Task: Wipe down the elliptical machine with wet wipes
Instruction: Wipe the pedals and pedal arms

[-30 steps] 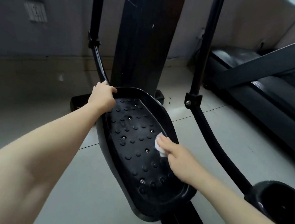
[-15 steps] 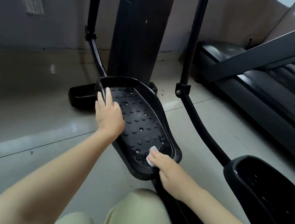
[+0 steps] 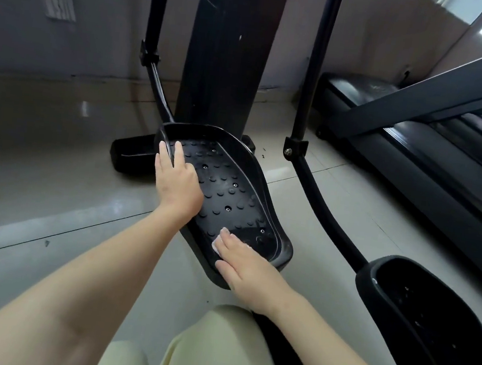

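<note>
The fingers (image 3: 234, 243) of the right hand (image 3: 249, 269) lie straight, pressing the wet wipe (image 3: 216, 244) flat under them onto the foot pedal (image 3: 233, 187) — good for rubbing. Further up, the left hand (image 3: 178, 181) rests flat-fingered on the rim — likely stopping swings.

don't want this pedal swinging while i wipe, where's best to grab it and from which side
Grip the pedal by its raised left rim, coming from the left, where the left hand rests. The lip gives fingers an edge to hook, and it leaves the near end free for the right hand pressing the wipe.
</note>
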